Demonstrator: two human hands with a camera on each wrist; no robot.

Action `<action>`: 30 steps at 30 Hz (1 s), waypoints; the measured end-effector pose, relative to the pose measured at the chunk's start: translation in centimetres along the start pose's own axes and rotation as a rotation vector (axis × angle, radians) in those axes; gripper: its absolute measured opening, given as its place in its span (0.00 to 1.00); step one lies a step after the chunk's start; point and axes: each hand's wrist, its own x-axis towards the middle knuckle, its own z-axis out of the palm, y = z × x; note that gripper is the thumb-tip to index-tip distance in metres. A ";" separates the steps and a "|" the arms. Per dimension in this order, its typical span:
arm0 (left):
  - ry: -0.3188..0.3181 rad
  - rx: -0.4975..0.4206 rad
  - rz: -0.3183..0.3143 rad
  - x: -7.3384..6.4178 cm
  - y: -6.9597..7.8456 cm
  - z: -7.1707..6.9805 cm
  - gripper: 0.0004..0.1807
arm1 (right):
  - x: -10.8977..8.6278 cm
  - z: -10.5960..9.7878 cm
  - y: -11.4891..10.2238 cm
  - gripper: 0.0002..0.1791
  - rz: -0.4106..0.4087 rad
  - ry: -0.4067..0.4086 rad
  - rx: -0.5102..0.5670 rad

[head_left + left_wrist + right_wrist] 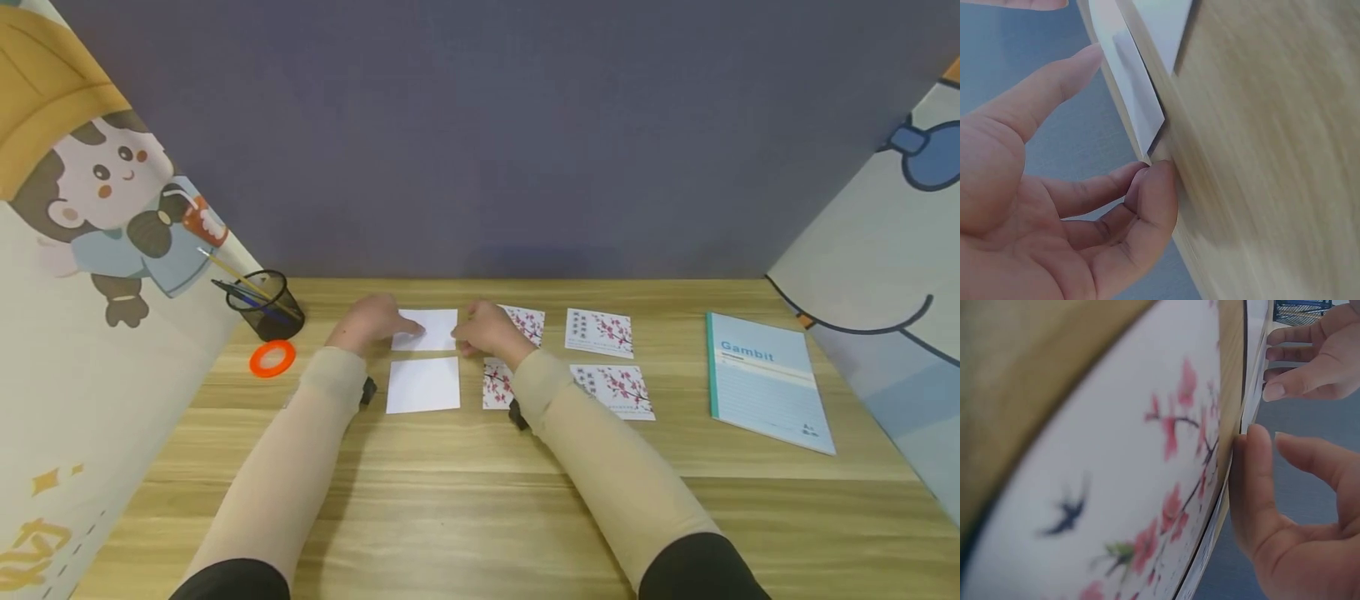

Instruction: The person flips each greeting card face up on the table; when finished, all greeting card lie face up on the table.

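Note:
Two blank white cards lie on the table, one behind the other. The back white card [440, 332] has my left hand [369, 323] at its left side, thumb stretched over its surface. In the left wrist view the other fingers [1154, 200] bend loosely at the card's corner, and nothing is pinched. At the same card's right edge is my right hand [491, 329]. The right wrist view shows its straight fingers [1260, 469] by the edge, thumb apart. The front white card [423, 387] lies untouched. My right hand and wrist partly cover two blossom-printed cards [531, 321].
Two more blossom cards with dark characters [600, 332] lie farther right. A light blue notebook [768, 383] is at the right side. To the left stand a black mesh pen cup [281, 312] with pens and an orange tape roll [255, 362]. A grey partition [480, 167] closes the back.

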 end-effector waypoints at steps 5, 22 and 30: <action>-0.002 -0.024 -0.010 0.1 0.2 0.2 0.37 | 0.2 -0.1 0.2 0.29 0.001 0.003 -0.054; 0.047 -0.005 -0.022 0.3 0.8 0.6 0.35 | 0.6 1.4 -0.8 0.25 -0.091 0.067 -0.383; 0.023 -0.018 -0.026 0.5 0.8 0.5 0.29 | 0.6 1.7 -0.8 0.20 -0.069 0.084 -0.408</action>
